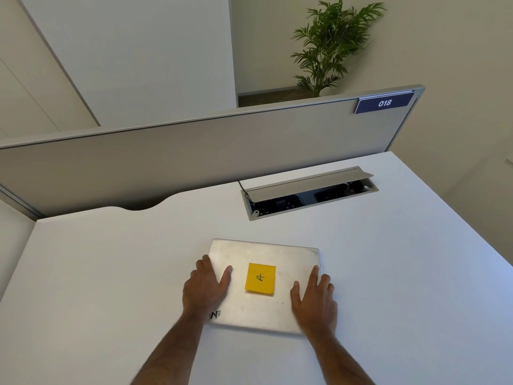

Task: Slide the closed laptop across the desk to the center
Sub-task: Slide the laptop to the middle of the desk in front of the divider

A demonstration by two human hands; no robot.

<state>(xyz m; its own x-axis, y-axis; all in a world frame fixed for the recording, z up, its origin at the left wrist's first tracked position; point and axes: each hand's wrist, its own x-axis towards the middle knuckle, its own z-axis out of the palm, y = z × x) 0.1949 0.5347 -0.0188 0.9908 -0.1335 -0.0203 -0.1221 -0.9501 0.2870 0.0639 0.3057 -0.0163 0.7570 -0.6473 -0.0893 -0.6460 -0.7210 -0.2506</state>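
A closed silver laptop (280,257) lies flat on the white desk (111,273), with a yellow sticky note (260,278) stuck on the middle of its lid. My left hand (206,287) rests flat over the lid's left edge, fingers spread, thumb on the lid. My right hand (315,300) lies flat over the lid's right edge in the same way. Both palms press down on the laptop; neither hand curls around it.
An open cable hatch (308,191) with a raised grey flap is sunk into the desk behind the laptop. A grey partition screen (194,154) with a blue "018" label (384,102) borders the far edge. A potted plant (330,45) stands beyond.
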